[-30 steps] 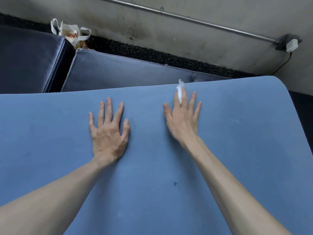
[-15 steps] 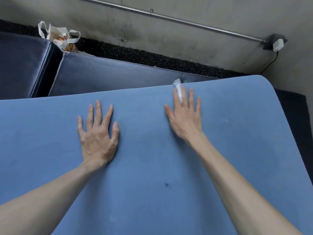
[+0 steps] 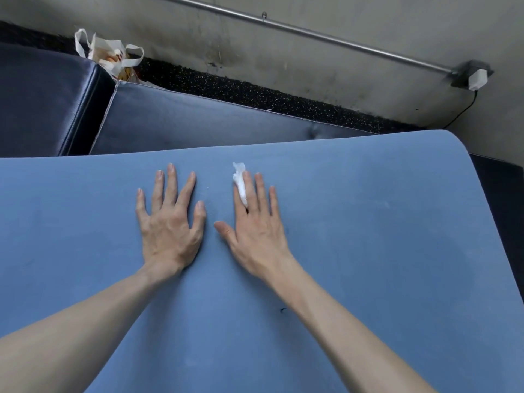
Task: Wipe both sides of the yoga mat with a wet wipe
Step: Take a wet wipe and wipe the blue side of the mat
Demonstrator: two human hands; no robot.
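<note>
The blue yoga mat [image 3: 368, 251] lies spread out flat and fills most of the view. My left hand [image 3: 170, 222] rests palm down on it with its fingers straight and spread. My right hand [image 3: 255, 231] lies flat on the mat just to the right, the two thumbs nearly touching. A crumpled white wet wipe [image 3: 240, 182] is pinched between my right index and middle fingers and sticks out past the fingertips. A small dark speck [image 3: 282, 309] marks the mat beside my right forearm.
Dark navy padded cushions [image 3: 198, 123] lie beyond the mat's far edge, with a white tote bag [image 3: 110, 52] wedged between them. Behind is a grey wall with a metal rail [image 3: 340, 38] and a white plug [image 3: 477, 79]. Dark floor [image 3: 502, 194] borders the mat's right edge.
My right hand has slid left and toward me across the mat, with the wipe still between its fingers, ending close beside my left hand. My left hand has barely moved.
</note>
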